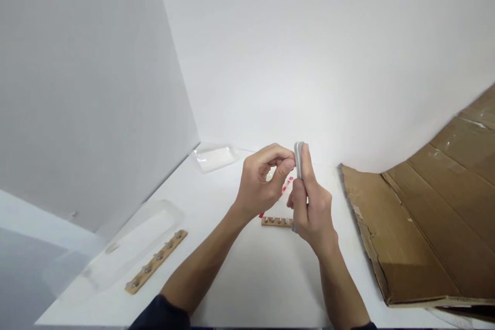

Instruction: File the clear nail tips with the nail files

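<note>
My right hand (pixel 315 209) grips a narrow grey strip with a pale edge (pixel 298 157), held upright above the table, fingers along its right side. At the strip's upper left edge, the thumb and forefinger of my left hand (pixel 263 178) are pinched together. Whatever lies between those fingertips is too small to make out. Behind and below the hands lies a wooden hook rail (pixel 273 221) with several metal hooks, its right end partly hidden by my right hand. Clear plastic with red print (pixel 286 184) shows in the gap between my hands.
A second wooden hook rail (pixel 157 263) lies slantwise at the left. Beside it is a long clear plastic package (pixel 143 237). Another clear package with a white piece (pixel 216 159) rests by the back wall. Flattened brown cardboard (pixel 421 221) covers the right side. White walls enclose the table.
</note>
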`<state>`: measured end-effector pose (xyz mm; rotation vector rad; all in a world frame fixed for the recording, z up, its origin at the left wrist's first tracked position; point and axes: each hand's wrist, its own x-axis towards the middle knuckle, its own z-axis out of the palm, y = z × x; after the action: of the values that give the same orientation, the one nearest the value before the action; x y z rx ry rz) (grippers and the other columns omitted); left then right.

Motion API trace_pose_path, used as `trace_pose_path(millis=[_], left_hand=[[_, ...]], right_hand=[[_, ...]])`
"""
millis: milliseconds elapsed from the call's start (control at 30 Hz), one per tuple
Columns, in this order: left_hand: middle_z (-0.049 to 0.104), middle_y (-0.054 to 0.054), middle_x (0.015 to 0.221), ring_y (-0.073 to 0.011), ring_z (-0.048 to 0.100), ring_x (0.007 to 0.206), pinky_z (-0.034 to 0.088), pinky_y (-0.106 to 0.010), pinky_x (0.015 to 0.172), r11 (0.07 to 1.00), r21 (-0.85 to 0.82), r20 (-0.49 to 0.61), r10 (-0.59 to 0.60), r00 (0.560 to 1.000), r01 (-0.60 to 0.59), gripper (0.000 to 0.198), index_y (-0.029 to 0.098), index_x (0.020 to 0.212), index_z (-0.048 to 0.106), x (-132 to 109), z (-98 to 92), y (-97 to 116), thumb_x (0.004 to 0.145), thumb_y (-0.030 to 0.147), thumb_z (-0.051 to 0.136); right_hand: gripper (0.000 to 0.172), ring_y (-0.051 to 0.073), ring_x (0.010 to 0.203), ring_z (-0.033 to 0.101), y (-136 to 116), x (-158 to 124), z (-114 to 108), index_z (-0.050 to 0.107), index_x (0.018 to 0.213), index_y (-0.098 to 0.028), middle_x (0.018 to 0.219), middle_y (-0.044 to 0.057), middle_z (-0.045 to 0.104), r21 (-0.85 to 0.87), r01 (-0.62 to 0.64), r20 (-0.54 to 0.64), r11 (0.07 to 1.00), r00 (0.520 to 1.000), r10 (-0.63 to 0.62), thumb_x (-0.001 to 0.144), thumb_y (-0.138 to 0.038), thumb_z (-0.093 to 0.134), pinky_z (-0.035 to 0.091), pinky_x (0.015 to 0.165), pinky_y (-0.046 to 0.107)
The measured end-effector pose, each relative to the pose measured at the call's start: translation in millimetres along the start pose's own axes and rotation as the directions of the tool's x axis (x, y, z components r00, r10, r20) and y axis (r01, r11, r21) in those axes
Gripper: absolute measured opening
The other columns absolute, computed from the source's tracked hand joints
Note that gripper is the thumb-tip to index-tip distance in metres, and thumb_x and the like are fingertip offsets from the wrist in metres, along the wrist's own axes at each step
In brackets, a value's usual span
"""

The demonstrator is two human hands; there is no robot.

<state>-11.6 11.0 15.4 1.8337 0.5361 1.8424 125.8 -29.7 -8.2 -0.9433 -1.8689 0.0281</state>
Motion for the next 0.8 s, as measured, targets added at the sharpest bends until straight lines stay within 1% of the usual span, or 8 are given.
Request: trace_pose_path(millis=[67, 133, 333, 400, 533, 600, 667, 800], left_hand=[[0.064, 0.001, 0.071, -0.0087, 0.052, 0.057, 0.045, -0.022, 0.054, 1.000, -0.014, -0.029, -0.012, 1.000, 0.012, 0.021, 0.018, 0.080, 0.066, 1.0, -0.3, 0.3, 0.100, 0.023, 0.065], [0.065, 0.001, 0.071, -0.0078, 0.051, 0.054, 0.044, -0.022, 0.052, 0.999, -0.031, -0.061, -0.037, 0.997, 0.035, 0.021, 0.018, 0.079, 0.066, 2.2, -0.9, -0.1, 0.099, 0.023, 0.066], [0.065, 0.001, 0.070, -0.0073, 0.049, 0.052, 0.043, -0.021, 0.048, 0.996, -0.051, -0.109, -0.081, 0.991, 0.076, 0.020, 0.017, 0.079, 0.067, 3.7, -1.7, -2.5, 0.098, 0.024, 0.067], [0.065, 0.001, 0.069, -0.0077, 0.049, 0.053, 0.043, -0.021, 0.049, 0.995, -0.050, -0.076, -0.092, 0.993, 0.088, 0.020, 0.018, 0.078, 0.068, 3.1, -1.8, -2.6, 0.098, 0.023, 0.066], [0.065, 0.002, 0.069, -0.0073, 0.051, 0.054, 0.045, -0.021, 0.052, 0.990, -0.038, 0.058, -0.135, 0.989, 0.137, 0.019, 0.018, 0.078, 0.068, 1.3, -2.6, -1.8, 0.096, 0.020, 0.067], [0.065, 0.002, 0.069, -0.0070, 0.050, 0.054, 0.045, -0.021, 0.053, 0.987, -0.047, 0.090, -0.147, 0.985, 0.151, 0.019, 0.018, 0.077, 0.068, 1.1, -2.5, -1.2, 0.096, 0.019, 0.067], [0.064, 0.002, 0.068, -0.0069, 0.049, 0.053, 0.045, -0.021, 0.052, 0.985, -0.077, 0.076, -0.148, 0.986, 0.154, 0.020, 0.018, 0.076, 0.068, 1.8, -1.9, -0.7, 0.095, 0.021, 0.070], [0.063, 0.002, 0.065, -0.0064, 0.047, 0.050, 0.042, -0.020, 0.047, 0.973, -0.142, -0.019, -0.187, 0.982, 0.183, 0.027, 0.017, 0.075, 0.069, 4.3, -1.0, -2.4, 0.093, 0.034, 0.079]], right_hand=[[0.059, 0.012, 0.050, 0.054, 0.1, 0.6, -2.7, 0.027, 0.170, -0.022, 0.069, -0.004, 0.067, -0.022, -0.005, 0.010, 1.000, 1.000, 0.005, 0.112, -0.020, 0.030, 0.053, 0.051, 0.025], [0.058, 0.011, 0.048, 0.052, 0.7, 1.7, -5.2, 0.030, 0.170, -0.021, 0.063, -0.006, 0.061, -0.044, -0.003, 0.025, 0.999, 1.000, 0.004, 0.112, -0.021, 0.031, 0.050, 0.050, 0.024], [0.059, 0.012, 0.049, 0.049, 3.7, 3.5, -8.1, 0.031, 0.171, -0.022, 0.063, -0.004, 0.062, -0.070, -0.003, 0.049, 0.998, 0.999, 0.007, 0.112, -0.023, 0.032, 0.046, 0.051, 0.024], [0.059, 0.012, 0.050, 0.050, 4.6, 3.2, -8.3, 0.032, 0.170, -0.023, 0.064, -0.004, 0.063, -0.085, -0.004, 0.042, 0.996, 0.999, 0.008, 0.112, -0.023, 0.033, 0.045, 0.051, 0.024], [0.059, 0.013, 0.052, 0.054, 6.6, 2.6, -8.9, 0.032, 0.170, -0.025, 0.062, -0.005, 0.060, -0.100, 0.000, 0.015, 0.995, 1.000, 0.002, 0.112, -0.022, 0.032, 0.044, 0.051, 0.024], [0.059, 0.013, 0.051, 0.052, 7.1, 2.5, -9.2, 0.031, 0.170, -0.026, 0.061, -0.005, 0.059, -0.102, 0.005, 0.006, 0.995, 1.000, -0.005, 0.112, -0.022, 0.032, 0.043, 0.050, 0.025], [0.059, 0.013, 0.050, 0.049, 6.8, 2.5, -9.8, 0.030, 0.171, -0.027, 0.061, -0.006, 0.057, -0.092, 0.010, 0.003, 0.996, 1.000, -0.010, 0.112, -0.021, 0.032, 0.041, 0.049, 0.025], [0.060, 0.012, 0.047, 0.040, 4.7, 3.0, -11.4, 0.031, 0.170, -0.028, 0.058, -0.008, 0.052, -0.062, 0.044, 0.022, 0.997, 0.999, -0.042, 0.111, -0.019, 0.033, 0.037, 0.047, 0.024]])
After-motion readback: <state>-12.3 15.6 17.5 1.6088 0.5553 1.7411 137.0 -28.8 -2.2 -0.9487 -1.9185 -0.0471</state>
